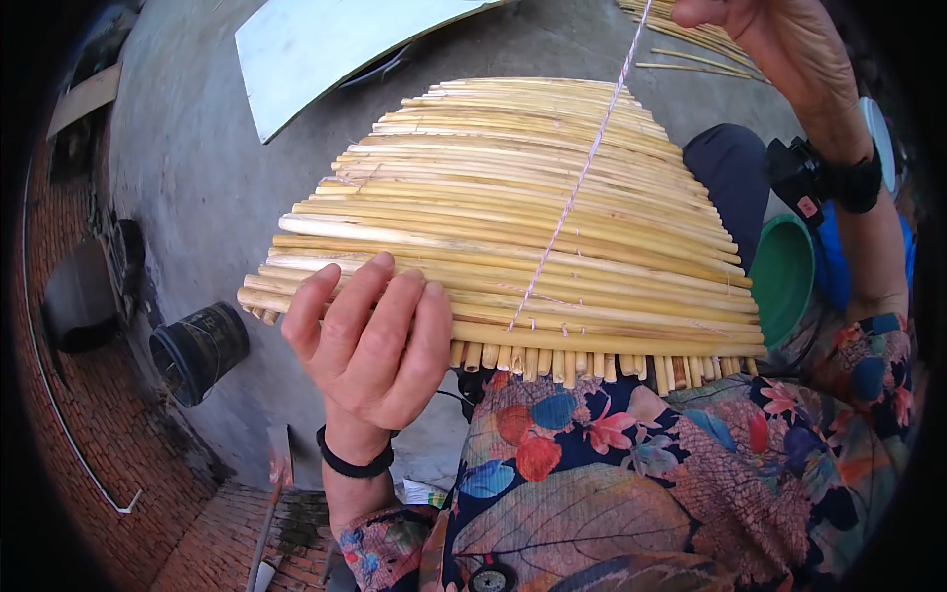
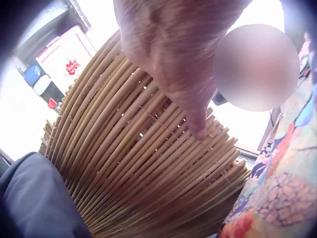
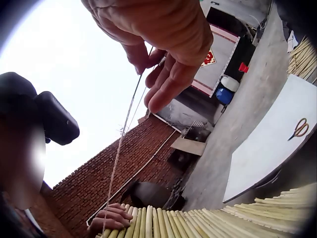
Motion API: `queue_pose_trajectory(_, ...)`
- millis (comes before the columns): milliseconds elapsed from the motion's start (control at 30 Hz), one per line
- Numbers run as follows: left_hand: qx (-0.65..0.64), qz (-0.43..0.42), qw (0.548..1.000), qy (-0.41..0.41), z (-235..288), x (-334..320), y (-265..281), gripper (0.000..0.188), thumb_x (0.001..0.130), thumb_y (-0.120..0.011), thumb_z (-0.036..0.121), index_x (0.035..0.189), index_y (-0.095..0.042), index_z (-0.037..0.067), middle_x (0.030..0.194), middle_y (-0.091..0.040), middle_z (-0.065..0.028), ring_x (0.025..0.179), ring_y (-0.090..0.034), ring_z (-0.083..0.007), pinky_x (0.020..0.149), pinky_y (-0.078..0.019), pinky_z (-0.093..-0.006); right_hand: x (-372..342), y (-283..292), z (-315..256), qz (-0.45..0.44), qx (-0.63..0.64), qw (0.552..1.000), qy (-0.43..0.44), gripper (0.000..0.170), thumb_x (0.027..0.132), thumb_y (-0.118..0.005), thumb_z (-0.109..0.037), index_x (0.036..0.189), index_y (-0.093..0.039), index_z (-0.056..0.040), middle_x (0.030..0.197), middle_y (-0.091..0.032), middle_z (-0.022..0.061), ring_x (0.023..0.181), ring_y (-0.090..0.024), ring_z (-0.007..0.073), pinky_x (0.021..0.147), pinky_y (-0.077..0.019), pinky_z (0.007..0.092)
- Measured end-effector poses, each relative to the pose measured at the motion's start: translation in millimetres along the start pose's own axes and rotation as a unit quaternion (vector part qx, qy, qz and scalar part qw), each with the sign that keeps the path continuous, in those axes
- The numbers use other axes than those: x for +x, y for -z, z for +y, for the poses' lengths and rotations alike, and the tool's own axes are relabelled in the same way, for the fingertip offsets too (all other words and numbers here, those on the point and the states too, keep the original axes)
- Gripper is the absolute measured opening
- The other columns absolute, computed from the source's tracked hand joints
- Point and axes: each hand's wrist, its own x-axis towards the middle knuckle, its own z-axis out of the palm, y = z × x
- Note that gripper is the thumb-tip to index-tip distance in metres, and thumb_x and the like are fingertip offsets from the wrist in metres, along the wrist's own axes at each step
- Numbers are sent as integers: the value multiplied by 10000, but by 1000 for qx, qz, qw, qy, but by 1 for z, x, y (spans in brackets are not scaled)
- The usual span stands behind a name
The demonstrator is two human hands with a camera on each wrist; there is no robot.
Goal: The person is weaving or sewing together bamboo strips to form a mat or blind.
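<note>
A fan-shaped mat of pale dry stalks (image 1: 533,197), stitched with thin thread, lies across the person's lap. My left hand (image 1: 380,335) grips its near left edge, fingers laid over the top. In the left wrist view the thumb (image 2: 198,124) presses against the underside of the stalks. A twisted pink-and-white string (image 1: 582,183) runs taut from the near edge of the mat up to my right hand (image 1: 789,64). That hand is raised at the upper right. The right wrist view shows the string (image 3: 118,151) pinched between thumb and fingers of the right hand (image 3: 158,39).
A white board (image 1: 335,49) lies beyond the mat, with scissors (image 3: 299,129) on it. Loose stalks (image 1: 700,59) are on the ground farther right. A black bucket (image 1: 200,352) stands at left, a green basin (image 1: 786,281) at right. A brick wall (image 3: 114,163) rises behind.
</note>
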Motion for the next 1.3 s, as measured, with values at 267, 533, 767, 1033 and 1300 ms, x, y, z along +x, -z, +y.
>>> queue_pose_trajectory(267,-25,9,999,31,1,0,0,138,743,-610,96,880,-628,84,864,-644,-36,842,-623,-200,900,-405,-421,7,-56,-6,119,109,985,53,206,936,-518,-141,1028,-564,37,948,-616,172,895,-665,286,645,-602,385)
queue_pose_trajectory(533,-41,14,999,8,-2,-2,-1,160,715,-612,98,870,-635,63,862,-643,-51,843,-624,-202,886,-418,-407,-18,-76,16,-224,-200,954,22,141,812,-680,-108,927,-669,-28,766,-623,65,691,-602,195,617,-473,303)
queue_pose_trajectory(767,-46,-4,999,2,-2,0,1,170,715,-608,98,877,-637,55,869,-643,-62,848,-623,-201,850,-428,-390,-41,-82,37,-389,-327,857,87,176,847,-646,-139,1015,-654,-88,755,-599,85,670,-599,271,565,-472,337)
queue_pose_trajectory(1033,-39,-6,999,3,-1,2,3,166,709,-611,106,868,-633,66,872,-647,-55,841,-619,-193,816,-431,-364,-41,-79,41,-412,-300,859,47,210,883,-598,-141,1086,-644,-116,769,-599,91,671,-603,279,545,-464,342)
queue_pose_trajectory(1300,-31,-8,999,5,0,1,3,146,725,-615,104,869,-629,84,873,-642,-36,845,-621,-186,801,-430,-349,-41,-77,36,-427,-282,859,21,219,896,-580,-143,1100,-649,-105,741,-595,91,639,-585,282,523,-449,350)
